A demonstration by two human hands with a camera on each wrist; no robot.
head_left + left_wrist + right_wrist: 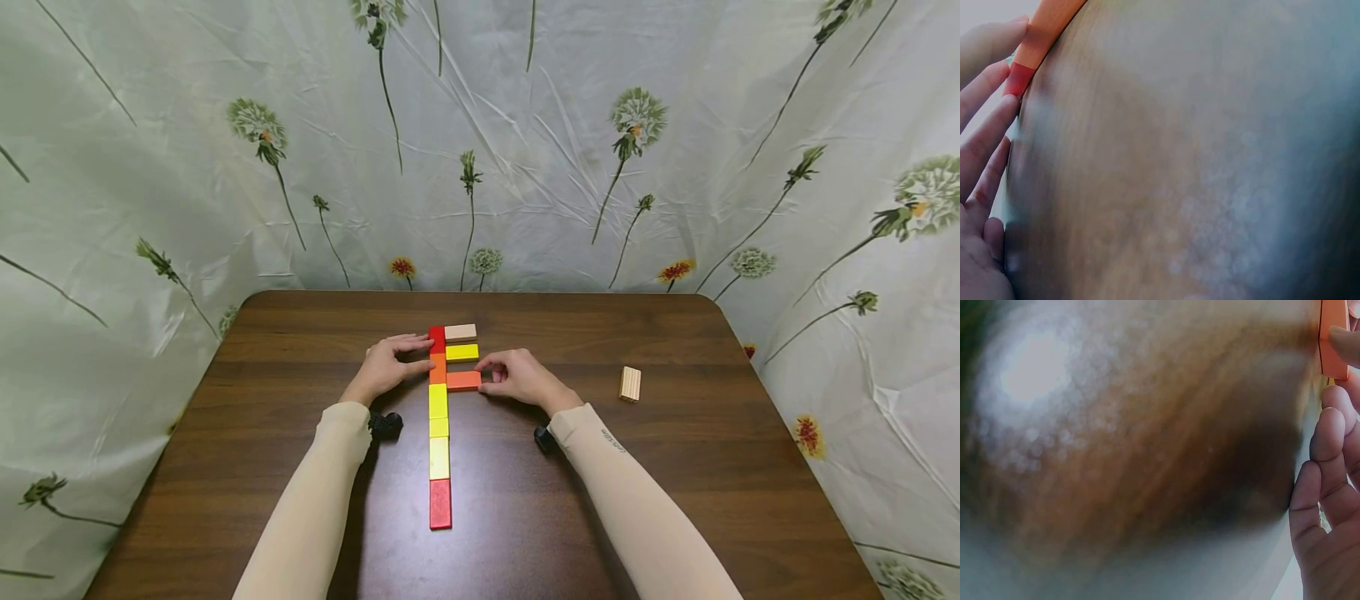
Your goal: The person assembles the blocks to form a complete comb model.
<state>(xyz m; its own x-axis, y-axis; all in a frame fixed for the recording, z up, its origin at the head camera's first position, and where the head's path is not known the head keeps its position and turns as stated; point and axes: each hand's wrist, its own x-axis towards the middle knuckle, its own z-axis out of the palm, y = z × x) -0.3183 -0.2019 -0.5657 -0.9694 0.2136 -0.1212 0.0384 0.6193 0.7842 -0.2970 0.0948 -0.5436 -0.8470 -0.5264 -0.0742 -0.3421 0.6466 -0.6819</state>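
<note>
A straight column of wooden blocks runs toward the person, with a red block (437, 333) at its far end and an orange block (438, 372) after it. My left hand (386, 367) rests its nearly straight fingers against the left side of these two, the thumb at the orange one. On the column's right side, a second orange block (462, 381) lies crosswise, its left end at the column. The thumb and fingers of my right hand (525, 381) pinch its right end. In the right wrist view, the thumb lies on that orange block (1334, 353).
Beyond the crosswise orange block lie a yellow block (462, 352) and a plain wood block (461, 332). Nearer, the column continues with yellow blocks (438, 402), a pale yellow block (439, 458) and a red block (440, 504). Plain wood pieces (631, 383) sit together at right.
</note>
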